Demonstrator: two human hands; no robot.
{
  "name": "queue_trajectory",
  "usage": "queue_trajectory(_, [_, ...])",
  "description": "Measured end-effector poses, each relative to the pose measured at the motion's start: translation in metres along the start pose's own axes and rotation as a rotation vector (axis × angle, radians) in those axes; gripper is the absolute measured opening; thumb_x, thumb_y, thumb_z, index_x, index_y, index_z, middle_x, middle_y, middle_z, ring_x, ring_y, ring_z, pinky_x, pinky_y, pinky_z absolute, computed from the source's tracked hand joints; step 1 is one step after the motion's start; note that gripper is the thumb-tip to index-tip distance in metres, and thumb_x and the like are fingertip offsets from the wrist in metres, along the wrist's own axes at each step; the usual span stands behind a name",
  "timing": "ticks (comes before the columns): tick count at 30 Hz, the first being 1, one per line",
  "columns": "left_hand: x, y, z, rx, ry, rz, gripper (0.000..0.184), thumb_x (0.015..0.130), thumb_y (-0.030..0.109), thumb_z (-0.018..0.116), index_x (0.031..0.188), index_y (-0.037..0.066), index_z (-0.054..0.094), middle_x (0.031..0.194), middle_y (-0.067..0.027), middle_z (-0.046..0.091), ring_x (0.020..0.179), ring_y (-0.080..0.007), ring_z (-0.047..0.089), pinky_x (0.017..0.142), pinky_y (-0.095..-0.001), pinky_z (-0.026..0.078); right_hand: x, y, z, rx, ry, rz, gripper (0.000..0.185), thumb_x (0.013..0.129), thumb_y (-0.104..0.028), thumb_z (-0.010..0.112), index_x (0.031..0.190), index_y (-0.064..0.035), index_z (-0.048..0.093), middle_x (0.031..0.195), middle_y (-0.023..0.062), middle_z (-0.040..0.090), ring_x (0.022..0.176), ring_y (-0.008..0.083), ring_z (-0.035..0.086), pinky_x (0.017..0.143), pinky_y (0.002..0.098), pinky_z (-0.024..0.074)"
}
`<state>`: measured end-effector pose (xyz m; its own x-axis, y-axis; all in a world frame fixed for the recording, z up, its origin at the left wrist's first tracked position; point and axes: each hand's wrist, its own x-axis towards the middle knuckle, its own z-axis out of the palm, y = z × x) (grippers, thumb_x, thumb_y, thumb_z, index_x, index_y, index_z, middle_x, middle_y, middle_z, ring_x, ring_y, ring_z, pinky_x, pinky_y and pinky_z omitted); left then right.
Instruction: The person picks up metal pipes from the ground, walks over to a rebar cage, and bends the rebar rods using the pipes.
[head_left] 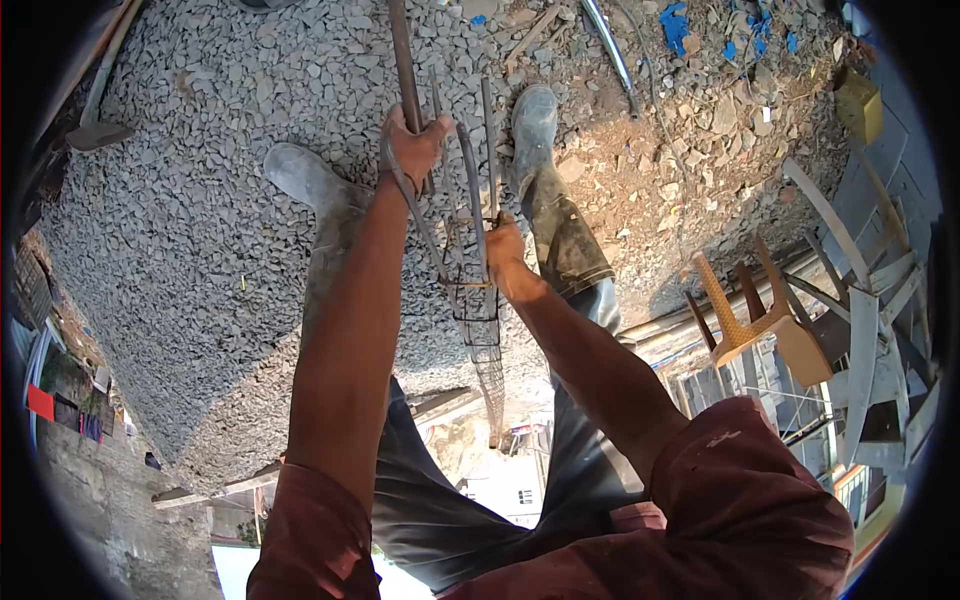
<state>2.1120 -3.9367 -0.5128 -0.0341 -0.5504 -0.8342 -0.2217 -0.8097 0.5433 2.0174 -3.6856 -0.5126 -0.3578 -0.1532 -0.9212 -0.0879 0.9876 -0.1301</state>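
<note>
My left hand (415, 150) is closed round a long brown bar (404, 60) that runs up to the top edge of the view. Lower and to the right, my right hand (505, 250) grips the side of a narrow rebar cage (478, 325). Several free rod ends of this cage stick up between and beside my hands, and one bent rod passes by my left wrist. Thin square ties join the rods, and the cage runs down between my legs. What my right fingers wrap round is partly hidden.
Grey gravel (210, 240) lies under my boots (535, 120). A hoe-like tool (98, 135) rests at upper left. On the right are rubble with blue scraps (675, 28), a metal pipe (612, 55), an overturned brown chair (765, 325) and piled boards (862, 370).
</note>
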Motion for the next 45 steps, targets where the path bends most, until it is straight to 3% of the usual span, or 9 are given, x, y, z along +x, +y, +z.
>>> queue_trajectory(3, [0.017,-0.029,0.001,-0.125,-0.048,0.011,0.034,0.087,0.020,0.077,0.100,0.004,0.050,0.074,-0.0086,0.065,0.055,-0.0134,0.059,0.045,-0.0293,0.046,0.024,-0.009,-0.008,-0.280,0.106,-0.035,0.020,0.079,-0.013,0.067,0.096,-0.0031,0.063,0.077,0.0136,0.070,0.074,0.0305,0.069,0.068,0.0397,0.0514])
queue_trajectory(6, [-0.004,-0.034,-0.005,-0.207,-0.053,0.066,0.026,0.090,0.019,0.073,0.098,0.003,0.054,0.071,-0.0057,0.061,0.057,-0.0121,0.056,0.047,-0.0269,0.045,0.124,0.102,-0.020,0.535,-0.689,-0.324,0.019,0.072,-0.012,0.067,0.055,-0.0117,0.059,0.061,0.0072,0.060,0.062,0.0267,0.061,0.067,0.0432,0.0432])
queue_trajectory(15, [-0.061,-0.005,-0.047,-0.141,-0.075,-0.122,0.051,0.103,0.048,0.043,0.122,0.004,0.058,0.105,-0.0133,0.073,0.045,-0.0058,0.042,0.040,-0.0211,0.038,0.057,-0.019,0.005,-0.407,-0.061,-0.079,0.012,0.079,-0.013,0.066,0.070,-0.0056,0.064,0.067,0.0107,0.063,0.061,0.0248,0.063,0.054,0.0358,0.0471])
queue_trajectory(17, [-0.072,-0.018,-0.050,-0.220,-0.120,0.010,0.056,0.097,0.057,0.046,0.106,0.002,0.050,0.113,-0.0219,0.068,0.092,-0.0207,0.071,0.046,-0.0201,0.043,0.057,-0.012,0.014,-0.569,-0.010,-0.117,0.009,0.082,-0.010,0.064,0.073,-0.0083,0.066,0.073,0.0065,0.067,0.066,0.0233,0.065,0.055,0.0337,0.0482])
queue_trajectory(24, [-0.056,-0.019,-0.075,0.198,-0.172,-0.078,0.022,0.094,0.024,0.067,0.101,0.006,0.058,0.104,-0.0165,0.072,0.080,-0.0170,0.071,0.048,-0.0246,0.043,-0.004,-0.083,0.026,-0.215,0.392,0.346,0.017,0.080,-0.008,0.067,0.095,-0.0025,0.062,0.085,0.0155,0.067,0.083,0.0323,0.067,0.072,0.0401,0.0513])
queue_trajectory(26, [-0.056,-0.022,-0.075,0.116,-0.109,-0.004,0.021,0.094,0.023,0.067,0.099,0.004,0.057,0.101,-0.0147,0.073,0.091,-0.0200,0.073,0.046,-0.0239,0.041,-0.001,-0.097,0.021,0.281,0.363,0.854,0.036,0.088,-0.015,0.066,0.121,-0.0026,0.057,0.116,0.0224,0.066,0.110,0.0391,0.063,0.091,0.0449,0.0521])
queue_trajectory(39, [-0.066,0.012,-0.018,-0.125,0.039,-0.081,0.030,0.089,0.014,0.073,0.093,0.005,0.045,0.082,-0.0106,0.065,0.089,-0.0250,0.073,0.041,-0.0259,0.043,0.053,-0.043,-0.018,-0.080,-0.168,0.241,0.051,0.083,-0.024,0.070,0.123,0.0020,0.052,0.107,0.0249,0.068,0.098,0.0364,0.069,0.078,0.0418,0.0549])
queue_trajectory(44, [-0.065,0.012,-0.024,-0.211,0.018,-0.123,0.032,0.086,0.004,0.074,0.095,0.001,0.044,0.081,-0.0095,0.059,0.082,-0.0258,0.072,0.070,-0.0332,0.058,0.049,-0.094,-0.053,-0.462,-0.404,0.173,0.048,0.089,-0.023,0.062,0.127,0.0020,0.046,0.104,0.0259,0.068,0.095,0.0387,0.069,0.076,0.0439,0.0561])
queue_trajectory(45, [-0.066,0.007,-0.029,0.015,0.013,-0.059,0.028,0.092,0.021,0.070,0.096,0.005,0.048,0.093,-0.0144,0.071,0.088,-0.0205,0.073,0.041,-0.0248,0.044,0.047,-0.091,-0.057,-0.562,-0.465,0.172,0.047,0.090,-0.023,0.060,0.128,0.0020,0.045,0.104,0.0261,0.068,0.094,0.0392,0.069,0.076,0.0444,0.0564])
